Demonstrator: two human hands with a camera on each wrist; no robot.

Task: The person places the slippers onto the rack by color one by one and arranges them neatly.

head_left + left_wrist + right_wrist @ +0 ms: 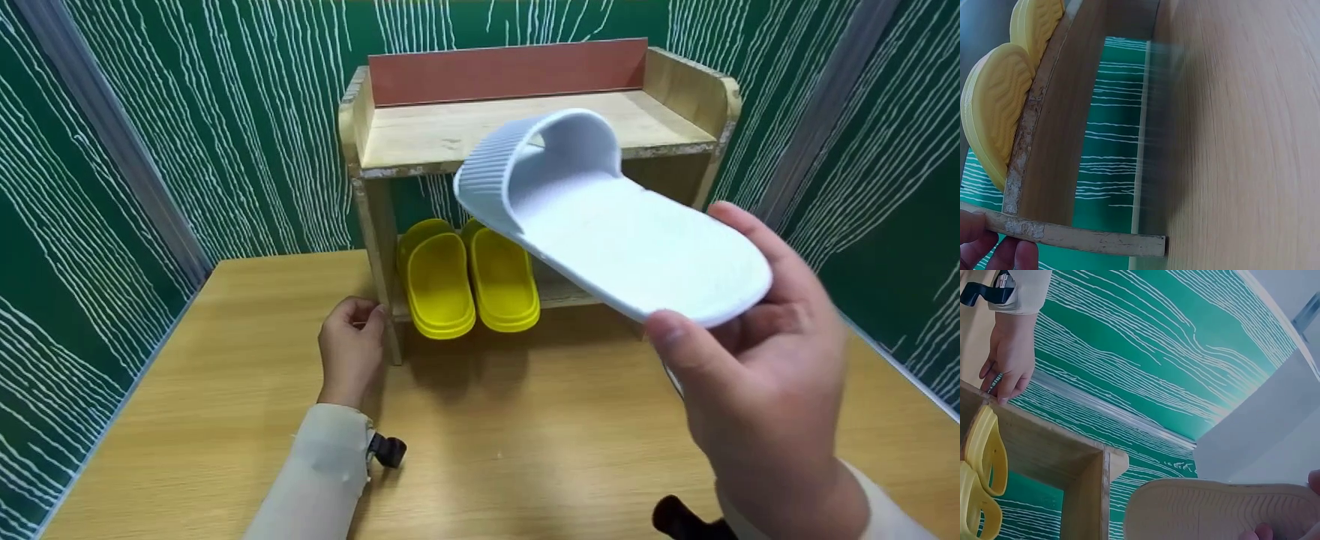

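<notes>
Gripping the white slipper [622, 232] by its heel, the right hand [780, 367] has thumb on the near edge and fingers tucked beneath, the strap end reaching out towards ten o'clock! The slipper hangs in the air before the wooden rack [420, 135], and the right wrist view shows its ridged sole, well apart from the frame. Over at eight o'clock from it, the left hand [352, 345] pinches the rack's front leg [376, 255], and that looks like a sensible brace.

The hold is all at one end, so the toe may well dip; a firm pinch and a steady wrist should keep it level. Care seems wise around the yellow clogs [440, 285], side by side on the lower shelf [566, 289], heels jutting past its front edge where a careless swing could knock them. Light pressure on the leg would probably serve best, lest the rack skew.

And the setting: a pale wood-grained worktop [525, 442] spreads towards six o'clock, the rack with its reddish backboard [510, 71] stands at twelve, and green walls [285, 127] streaked with wavering white lines close in, grey corner strips [118, 135] rising at ten and two.
</notes>
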